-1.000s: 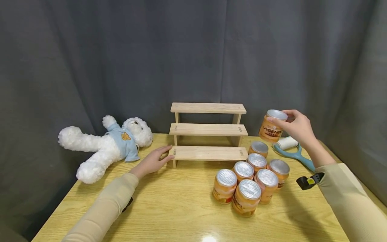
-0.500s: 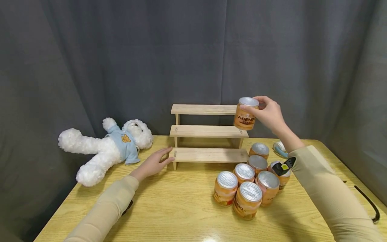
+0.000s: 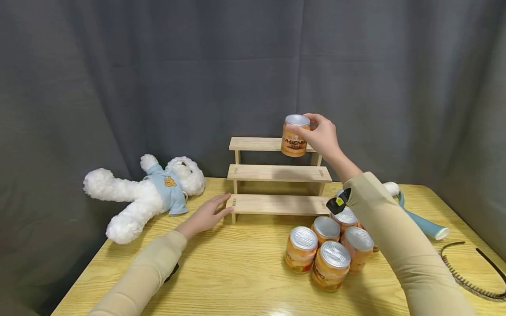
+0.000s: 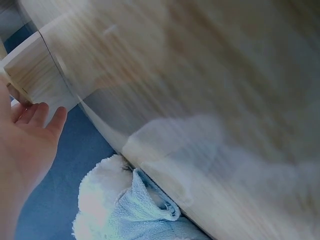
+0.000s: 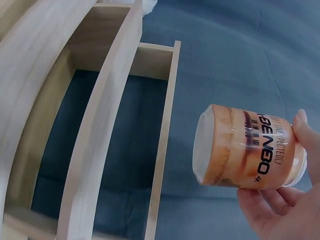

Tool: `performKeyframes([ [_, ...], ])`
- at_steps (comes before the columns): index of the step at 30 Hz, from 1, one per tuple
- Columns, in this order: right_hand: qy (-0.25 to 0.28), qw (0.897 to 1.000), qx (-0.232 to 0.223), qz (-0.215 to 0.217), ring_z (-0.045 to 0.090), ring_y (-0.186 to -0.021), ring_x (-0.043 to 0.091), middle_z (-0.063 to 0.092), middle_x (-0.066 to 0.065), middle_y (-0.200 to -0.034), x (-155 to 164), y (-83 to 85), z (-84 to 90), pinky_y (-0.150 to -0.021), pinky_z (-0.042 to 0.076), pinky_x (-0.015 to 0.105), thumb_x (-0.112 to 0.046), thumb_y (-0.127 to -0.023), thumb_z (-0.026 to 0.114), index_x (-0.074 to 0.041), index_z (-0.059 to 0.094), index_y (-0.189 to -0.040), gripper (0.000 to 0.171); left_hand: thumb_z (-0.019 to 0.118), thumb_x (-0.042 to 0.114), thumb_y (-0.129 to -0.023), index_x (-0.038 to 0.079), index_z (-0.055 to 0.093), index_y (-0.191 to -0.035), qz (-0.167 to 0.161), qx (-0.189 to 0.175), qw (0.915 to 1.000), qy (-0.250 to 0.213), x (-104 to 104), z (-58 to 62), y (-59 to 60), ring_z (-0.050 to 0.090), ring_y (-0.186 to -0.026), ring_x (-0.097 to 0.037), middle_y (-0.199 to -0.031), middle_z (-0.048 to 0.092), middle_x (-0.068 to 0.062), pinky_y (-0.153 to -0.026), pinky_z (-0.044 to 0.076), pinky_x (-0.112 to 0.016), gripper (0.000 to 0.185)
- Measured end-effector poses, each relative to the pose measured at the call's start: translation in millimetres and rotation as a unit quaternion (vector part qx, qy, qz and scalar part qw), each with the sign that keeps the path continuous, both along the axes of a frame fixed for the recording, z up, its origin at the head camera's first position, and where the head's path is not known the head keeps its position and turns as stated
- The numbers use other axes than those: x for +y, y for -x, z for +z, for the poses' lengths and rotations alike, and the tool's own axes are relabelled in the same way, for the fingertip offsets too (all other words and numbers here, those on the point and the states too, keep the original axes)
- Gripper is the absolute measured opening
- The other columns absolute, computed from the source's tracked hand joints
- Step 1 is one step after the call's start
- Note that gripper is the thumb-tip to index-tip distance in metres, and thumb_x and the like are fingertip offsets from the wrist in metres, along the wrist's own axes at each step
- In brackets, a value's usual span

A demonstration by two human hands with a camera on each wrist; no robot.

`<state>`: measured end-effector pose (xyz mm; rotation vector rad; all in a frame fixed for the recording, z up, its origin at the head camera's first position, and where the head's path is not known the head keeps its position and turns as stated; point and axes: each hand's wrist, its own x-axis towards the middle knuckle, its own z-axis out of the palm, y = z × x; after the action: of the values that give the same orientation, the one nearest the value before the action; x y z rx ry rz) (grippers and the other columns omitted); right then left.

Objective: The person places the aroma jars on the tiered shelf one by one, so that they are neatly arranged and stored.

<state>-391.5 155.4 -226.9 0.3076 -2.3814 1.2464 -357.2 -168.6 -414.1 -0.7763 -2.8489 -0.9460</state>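
My right hand (image 3: 322, 138) grips an orange can (image 3: 293, 144) near its silver lid, thumb in front and fingers behind. The can is upright and overlaps the top step of a three-step wooden shelf (image 3: 279, 173) in the head view. In the right wrist view the printed can (image 5: 240, 147) is apart from the top board (image 5: 165, 130). At the lowest step's left end, my left hand (image 3: 205, 216) rests with extended fingers at the board's edge. Several more orange cans (image 3: 331, 267) stand grouped right of the shelf's front, some partly hidden by my right sleeve.
A white plush bear (image 3: 152, 193) in a blue shirt lies left of the shelf. Right of the cans are a blue-handled item (image 3: 427, 224) with a white roll (image 3: 391, 188), and a dark headband (image 3: 466, 283). A grey curtain (image 3: 253, 79) hangs behind the table.
My right hand has carried the can leftward and up, from over the table's right side to in front of the top step. My left hand stays at the shelf's end.
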Motion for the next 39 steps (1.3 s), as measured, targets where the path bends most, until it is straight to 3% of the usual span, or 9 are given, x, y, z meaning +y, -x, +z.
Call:
performKeyframes([
  [6, 0.016, 1.0, -0.008, 0.001, 0.056, -0.099, 0.023, 0.059, 0.013, -0.12, -18, 15.6, -3.7, -0.084, 0.051, 0.038, -0.052, -0.077, 0.071, -0.005, 0.048, -0.136, 0.079, 0.046, 0.045, -0.097, 0.006, 0.031, -0.147, -0.005, 0.002, 1.0, 0.006, 5, -2.6, -0.6, 0.03, -0.139, -0.032, -0.15, 0.033, -0.016, -0.114, 0.028, -0.047, 0.065],
  [12, 0.005, 1.0, 0.013, 0.011, 0.056, -0.099, 0.024, 0.059, 0.014, -0.119, -41, 29.7, -13.2, -0.083, 0.051, 0.038, -0.046, -0.078, 0.072, -0.002, 0.051, -0.133, 0.073, 0.047, 0.045, -0.097, 0.006, 0.032, -0.147, 0.006, 0.006, 0.9999, 0.011, 1, -1.8, -4.9, 0.031, -0.138, -0.033, -0.149, 0.035, -0.016, -0.113, 0.028, -0.048, 0.065],
  [17, 0.027, 0.999, 0.018, 0.008, 0.058, -0.1, 0.023, 0.06, 0.014, -0.118, -51, 37.6, -18.7, -0.085, 0.052, 0.037, -0.044, -0.078, 0.073, 0.0, 0.051, -0.132, 0.073, 0.046, 0.047, -0.097, 0.008, 0.031, -0.148, 0.002, 0.004, 0.9999, 0.015, -1, 0.3, -8.5, 0.031, -0.139, -0.032, -0.15, 0.033, -0.015, -0.114, 0.028, -0.047, 0.066],
  [25, 0.031, 0.999, 0.026, -0.004, 0.055, -0.109, 0.026, 0.055, 0.016, -0.125, -64, 45.8, -22.0, -0.091, 0.05, 0.039, -0.044, -0.079, 0.073, 0.0, 0.047, -0.136, 0.076, 0.046, 0.046, -0.097, 0.011, 0.029, -0.148, 0.006, -0.005, 0.9999, 0.014, -1, 1.9, -12.7, 0.03, -0.139, -0.031, -0.151, 0.032, -0.015, -0.114, 0.028, -0.047, 0.065],
  [34, 0.038, 0.999, 0.004, 0.001, 0.05, -0.121, 0.025, 0.05, 0.014, -0.134, -74, 51.5, -23.7, -0.099, 0.046, 0.038, -0.047, -0.083, 0.068, -0.005, 0.038, -0.143, 0.079, 0.046, 0.046, -0.097, 0.007, 0.032, -0.147, 0.003, 0.01, 0.9998, 0.017, -2, 1.1, -12.7, 0.032, -0.138, -0.032, -0.149, 0.034, -0.016, -0.114, 0.028, -0.047, 0.065],
  [39, 0.01, 0.999, -0.025, 0.02, 0.049, -0.124, 0.025, 0.046, 0.014, -0.139, -68, 49.4, -20.7, -0.102, 0.044, 0.038, -0.047, -0.084, 0.066, -0.006, 0.029, -0.148, 0.084, 0.045, 0.046, -0.097, 0.006, 0.031, -0.147, 0.0, 0.009, 0.9999, 0.012, -1, 1.6, -12.0, 0.031, -0.138, -0.033, -0.149, 0.034, -0.016, -0.113, 0.028, -0.047, 0.066],
])
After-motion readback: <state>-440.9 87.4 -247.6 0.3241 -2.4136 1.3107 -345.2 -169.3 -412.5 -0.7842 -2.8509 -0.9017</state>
